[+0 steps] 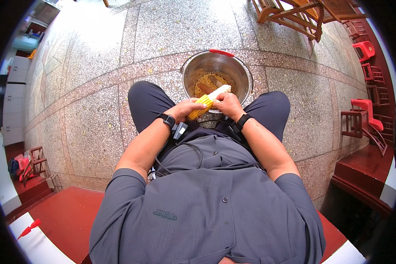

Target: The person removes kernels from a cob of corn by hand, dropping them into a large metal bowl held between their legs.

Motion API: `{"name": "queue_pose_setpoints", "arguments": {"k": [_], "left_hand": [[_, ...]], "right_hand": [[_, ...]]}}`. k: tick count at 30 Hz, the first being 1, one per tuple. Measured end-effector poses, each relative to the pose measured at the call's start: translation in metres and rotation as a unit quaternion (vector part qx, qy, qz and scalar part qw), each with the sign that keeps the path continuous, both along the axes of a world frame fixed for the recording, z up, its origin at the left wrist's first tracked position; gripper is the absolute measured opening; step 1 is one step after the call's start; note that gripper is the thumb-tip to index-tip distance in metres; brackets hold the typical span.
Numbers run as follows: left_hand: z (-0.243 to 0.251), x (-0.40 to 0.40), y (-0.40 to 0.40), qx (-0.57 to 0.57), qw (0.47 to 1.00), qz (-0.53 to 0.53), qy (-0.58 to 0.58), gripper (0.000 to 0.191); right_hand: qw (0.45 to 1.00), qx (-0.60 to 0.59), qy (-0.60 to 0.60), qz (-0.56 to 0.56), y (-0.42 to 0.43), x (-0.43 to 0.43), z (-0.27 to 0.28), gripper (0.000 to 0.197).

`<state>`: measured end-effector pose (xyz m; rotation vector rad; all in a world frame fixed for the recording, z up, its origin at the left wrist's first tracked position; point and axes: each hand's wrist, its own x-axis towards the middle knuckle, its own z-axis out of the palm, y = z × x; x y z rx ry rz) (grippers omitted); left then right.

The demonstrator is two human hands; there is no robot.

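A corn cob [203, 105] slants over the near rim of a round stainless steel bucket [214, 58]. Its lower part is covered with yellow kernels, while the pale upper end is stripped bare. My left hand [186, 109] grips the kernel-covered part, thumb on top. On the cob's right side, the fingers of my right hand [228, 104] press where kernels meet the bare core; their tips are partly hidden. Inside the bucket lie loose yellow corn kernels [206, 80] and brownish pieces that look like a tool or cobs [204, 88]. The bucket stands on the floor between my knees.
A red handle grip [221, 52] rests at the bucket's far rim. Speckled terrazzo floor [171, 36] surrounds it. A wooden chair [290, 16] stands at the far right, with red plastic chairs [366, 51] and small wooden stools [354, 122] along the right wall. Cables [201, 153] cross my lap.
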<state>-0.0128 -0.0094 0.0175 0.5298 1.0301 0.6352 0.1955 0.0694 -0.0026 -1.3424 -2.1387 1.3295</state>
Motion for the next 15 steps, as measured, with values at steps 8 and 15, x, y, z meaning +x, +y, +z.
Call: {"name": "queue_pose_setpoints", "arguments": {"k": [8, 15], "left_hand": [[-0.003, -0.002, 0.001, -0.026, 0.999, 0.004, -0.04, 0.041], [0.009, -0.001, 0.0, -0.024, 0.998, 0.026, -0.043, 0.04]], "right_hand": [[0.995, -0.091, 0.045, -0.024, 0.005, 0.003, -0.007, 0.019], [0.985, -0.131, 0.106, -0.039, 0.005, 0.008, -0.015, 0.021]]}}
